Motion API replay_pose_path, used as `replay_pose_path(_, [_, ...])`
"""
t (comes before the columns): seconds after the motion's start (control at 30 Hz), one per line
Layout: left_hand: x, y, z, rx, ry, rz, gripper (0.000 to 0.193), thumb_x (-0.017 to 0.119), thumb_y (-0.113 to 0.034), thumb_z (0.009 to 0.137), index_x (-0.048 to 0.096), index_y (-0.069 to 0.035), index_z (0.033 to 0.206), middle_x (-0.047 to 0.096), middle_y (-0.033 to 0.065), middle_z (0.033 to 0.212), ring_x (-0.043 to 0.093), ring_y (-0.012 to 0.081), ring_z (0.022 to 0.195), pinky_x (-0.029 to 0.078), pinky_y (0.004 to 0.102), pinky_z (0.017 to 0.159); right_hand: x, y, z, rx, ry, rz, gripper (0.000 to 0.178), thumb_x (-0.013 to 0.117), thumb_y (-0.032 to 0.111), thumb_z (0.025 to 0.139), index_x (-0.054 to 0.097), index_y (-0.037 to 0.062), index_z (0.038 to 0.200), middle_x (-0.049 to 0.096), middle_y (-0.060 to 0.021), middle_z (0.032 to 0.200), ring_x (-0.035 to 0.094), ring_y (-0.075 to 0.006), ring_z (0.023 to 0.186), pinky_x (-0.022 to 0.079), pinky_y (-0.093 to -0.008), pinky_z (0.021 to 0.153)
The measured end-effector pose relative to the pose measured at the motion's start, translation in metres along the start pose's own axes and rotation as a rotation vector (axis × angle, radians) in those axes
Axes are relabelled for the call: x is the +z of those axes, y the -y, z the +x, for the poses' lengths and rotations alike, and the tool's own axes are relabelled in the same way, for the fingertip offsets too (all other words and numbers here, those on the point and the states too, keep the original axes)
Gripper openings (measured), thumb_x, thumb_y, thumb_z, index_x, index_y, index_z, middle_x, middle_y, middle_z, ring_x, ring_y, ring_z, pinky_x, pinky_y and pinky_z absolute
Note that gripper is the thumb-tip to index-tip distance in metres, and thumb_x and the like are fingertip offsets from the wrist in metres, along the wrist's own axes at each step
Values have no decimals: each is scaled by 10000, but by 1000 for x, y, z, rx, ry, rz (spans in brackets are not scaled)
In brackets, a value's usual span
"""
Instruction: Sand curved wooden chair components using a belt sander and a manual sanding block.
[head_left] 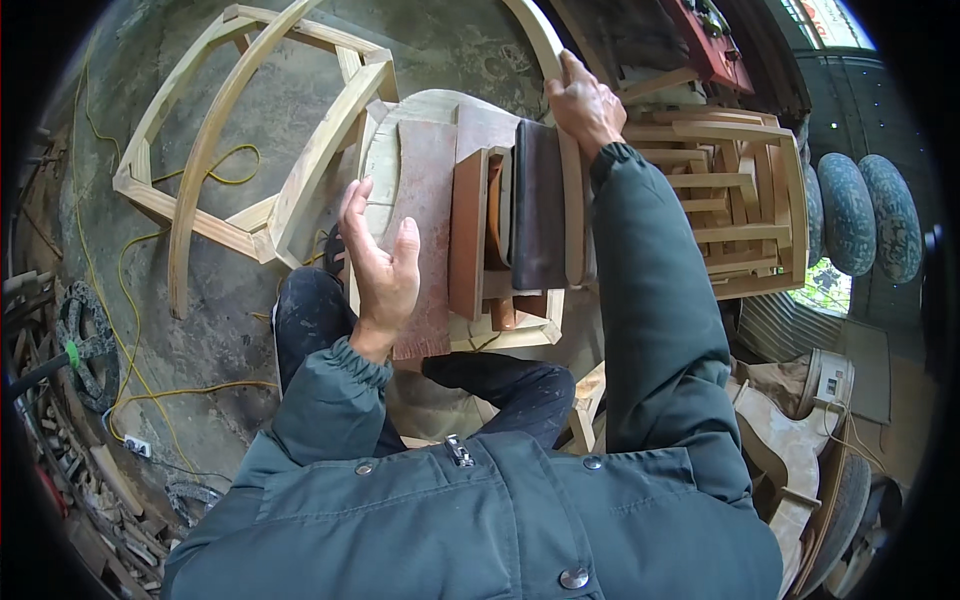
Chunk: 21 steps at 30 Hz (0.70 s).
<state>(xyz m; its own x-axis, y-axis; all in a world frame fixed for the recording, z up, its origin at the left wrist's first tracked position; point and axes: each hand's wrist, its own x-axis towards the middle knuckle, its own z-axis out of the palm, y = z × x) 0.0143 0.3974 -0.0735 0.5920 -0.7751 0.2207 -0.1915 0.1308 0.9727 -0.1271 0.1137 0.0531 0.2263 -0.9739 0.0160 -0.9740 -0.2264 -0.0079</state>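
Note:
My right hand [588, 105] is closed round a long curved wooden strip [543, 38]. The strip runs along the right side of a dark, flat upright band [540, 205], which looks like a sanding belt; whether they touch I cannot tell. The band sits beside a brown wooden box [467, 235] on a pale round-edged board [430, 103]. Over the left part of that board lies a reddish worn plank [425, 230]. Above the plank's left edge my left hand [378, 265] is raised, thumb apart from the fingers, holding nothing.
An angular wooden frame [330, 140] and a loose curved wooden strip [195, 165] stand at the left. Slatted wooden frames [740, 200] are stacked at the right, near blue-grey rollers [848, 215]. A yellow cord [130, 345] crosses the concrete floor. Scrap wood [75, 480] lines the far left.

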Motion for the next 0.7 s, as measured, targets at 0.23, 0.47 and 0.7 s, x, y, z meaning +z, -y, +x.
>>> replay_pose_path(0.23, [5, -25, -16, 161, -42, -26, 568, 613, -81, 943, 443, 3, 1478, 445, 212, 1502, 404, 373, 1433, 289, 478, 1228, -25, -23, -110, -49, 7, -51, 611, 588, 409, 1000, 444, 275, 1578, 739, -264, 1129, 726, -443, 1021, 554, -544, 917])
replay_pose_path(0.47, [29, -117, -66, 384, 104, 113, 437, 640, -124, 891, 615, -27, 1316, 582, 187, 1357, 486, 364, 1348, 343, 492, 1169, -13, -46, -334, -19, -95, 109, 707, 631, 346, 983, 359, 204, 1620, 705, -228, 739, 690, -446, 625, 545, -539, 575])
replay_pose_path(0.7, [64, -196, -82, 2, 811, 642, 1017, 648, -506, 950, 120, 48, 1620, 701, 302, 1187, 722, 378, 1053, 522, 515, 951, -17, -46, -455, -16, -236, 243, 801, 713, 260, 917, 361, 83, 1615, 718, -150, 800, 659, -322, 635, 436, -436, 640])
